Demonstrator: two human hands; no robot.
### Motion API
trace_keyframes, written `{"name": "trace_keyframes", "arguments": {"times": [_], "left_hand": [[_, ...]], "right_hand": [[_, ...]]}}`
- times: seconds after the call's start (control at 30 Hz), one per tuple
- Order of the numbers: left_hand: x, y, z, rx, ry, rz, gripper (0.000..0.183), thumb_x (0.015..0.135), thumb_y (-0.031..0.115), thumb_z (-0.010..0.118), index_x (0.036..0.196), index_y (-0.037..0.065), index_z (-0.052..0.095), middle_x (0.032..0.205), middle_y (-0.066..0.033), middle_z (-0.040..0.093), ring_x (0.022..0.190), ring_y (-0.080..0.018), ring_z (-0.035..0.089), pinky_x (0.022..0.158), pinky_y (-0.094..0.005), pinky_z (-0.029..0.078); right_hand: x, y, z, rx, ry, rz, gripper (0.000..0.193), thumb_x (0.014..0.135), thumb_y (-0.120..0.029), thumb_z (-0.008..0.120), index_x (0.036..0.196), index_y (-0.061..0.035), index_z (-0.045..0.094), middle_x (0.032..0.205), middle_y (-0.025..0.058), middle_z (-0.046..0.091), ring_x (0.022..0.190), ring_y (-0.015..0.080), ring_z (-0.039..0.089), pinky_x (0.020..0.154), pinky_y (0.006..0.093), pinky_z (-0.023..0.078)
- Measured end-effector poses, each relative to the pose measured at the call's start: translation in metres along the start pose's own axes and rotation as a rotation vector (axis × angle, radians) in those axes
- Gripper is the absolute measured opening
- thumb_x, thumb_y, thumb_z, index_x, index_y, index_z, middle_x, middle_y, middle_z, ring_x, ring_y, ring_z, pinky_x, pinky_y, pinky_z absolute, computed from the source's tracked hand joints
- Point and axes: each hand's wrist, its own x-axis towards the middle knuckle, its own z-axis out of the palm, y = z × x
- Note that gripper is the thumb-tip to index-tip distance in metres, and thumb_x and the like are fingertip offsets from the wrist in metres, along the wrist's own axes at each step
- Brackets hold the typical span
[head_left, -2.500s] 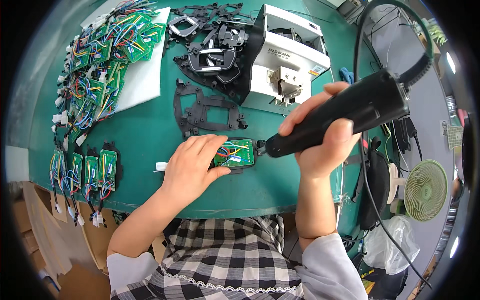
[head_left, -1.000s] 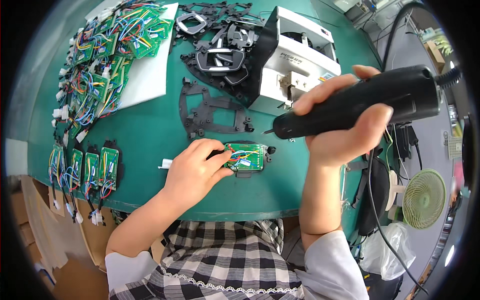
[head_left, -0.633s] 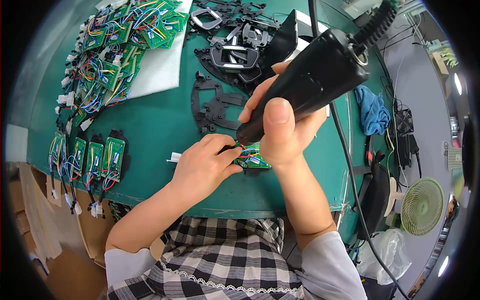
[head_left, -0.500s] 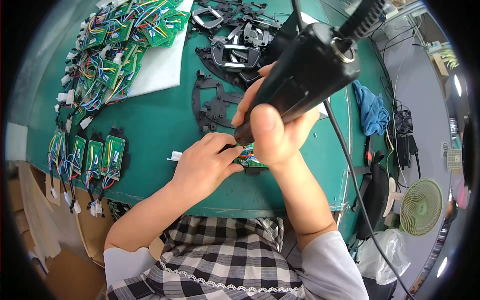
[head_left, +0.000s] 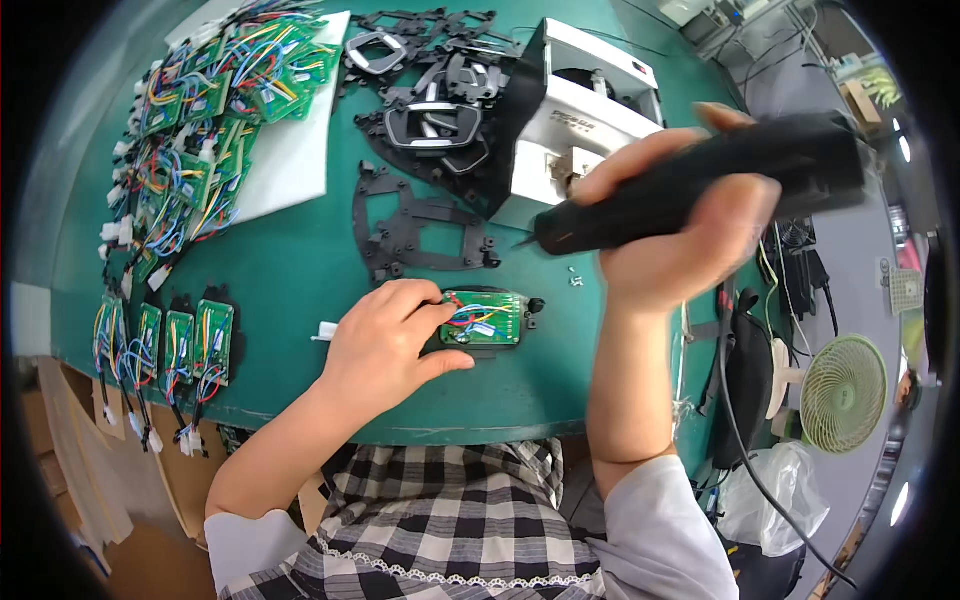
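Observation:
My right hand [head_left: 655,262] is wrapped round a black electric screwdriver [head_left: 790,160], lifted off the table and tilted, its thin bit pointing left. The screwdriver is slightly smeared by motion. Below it and to the left lies a green circuit board [head_left: 500,327] with red, blue and yellow wires, set on a black plastic frame [head_left: 536,306]. My left hand [head_left: 375,340] holds the board's left side, with fingertips on its upper left corner and wires and the thumb along the lower edge. A white connector [head_left: 327,331] sticks out left of this hand.
A white box-shaped machine [head_left: 535,165] stands behind the screwdriver. Loose screws [head_left: 575,280] lie in front of it. Black plastic frames [head_left: 375,230] are heaped at the back, wired boards [head_left: 180,175] at the left on white foam. Several mounted boards [head_left: 214,340] line the front left. A cable [head_left: 735,430] hangs right.
My right hand has moved right with the screwdriver, off the circuit board, tipping it from steep to nearly level. The board and the white machine now show. My left hand stays at the board.

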Motion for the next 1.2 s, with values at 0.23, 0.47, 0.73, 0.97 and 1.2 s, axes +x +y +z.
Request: {"name": "trace_keyframes", "arguments": {"times": [0.23,0.47,0.73,0.97,1.2], "left_hand": [[0.01,-0.001,0.006,0.048,0.007,-0.008,0.017,0.073,0.015,0.076,0.082,0.005,0.067,0.088,-0.0036,0.062,0.083,-0.0232,0.059,0.071,-0.0365,0.045],[0.008,-0.003,0.008,0.028,0.033,-0.02,0.012,0.075,0.012,0.074,0.081,0.005,0.066,0.086,-0.0027,0.062,0.079,-0.0237,0.058,0.069,-0.0369,0.043],[0.006,-0.007,0.008,0.023,0.027,-0.039,0.011,0.076,0.011,0.071,0.083,0.005,0.065,0.089,-0.0032,0.061,0.082,-0.0249,0.057,0.073,-0.0376,0.045],[0.005,-0.007,0.006,0.098,0.057,-0.016,0.01,0.076,0.013,0.07,0.081,0.006,0.066,0.085,-0.0014,0.059,0.083,-0.0212,0.058,0.074,-0.0342,0.046],[0.005,-0.008,0.006,0.106,0.063,-0.005,0.01,0.075,0.013,0.07,0.082,0.007,0.066,0.084,-0.0012,0.058,0.084,-0.0207,0.058,0.074,-0.0344,0.047]], "right_hand": [[0.037,0.003,-0.032,-0.067,0.098,-0.181,0.072,0.09,-0.058,0.051,0.109,0.0106,0.039,0.061,0.0156,0.055,0.044,0.0225,0.056,0.044,0.0304,0.048],[0.024,0.007,-0.017,-0.097,0.118,-0.109,0.066,0.089,-0.054,0.052,0.11,0.0079,0.042,0.06,0.0138,0.056,0.043,0.0204,0.055,0.044,0.0294,0.047],[-0.043,-0.019,0.006,0.195,-0.146,0.261,0.078,0.086,-0.067,0.046,0.119,0.0028,0.037,0.065,0.0135,0.054,0.045,0.0223,0.055,0.043,0.0316,0.049],[-0.063,-0.016,0.032,0.142,-0.203,0.256,0.081,0.084,-0.067,0.053,0.113,0.0075,0.038,0.066,0.0122,0.058,0.046,0.0178,0.057,0.043,0.026,0.047],[-0.069,-0.013,0.037,0.064,-0.183,0.215,0.084,0.081,-0.069,0.054,0.111,0.007,0.038,0.065,0.0111,0.058,0.047,0.0174,0.057,0.044,0.026,0.047]]}}
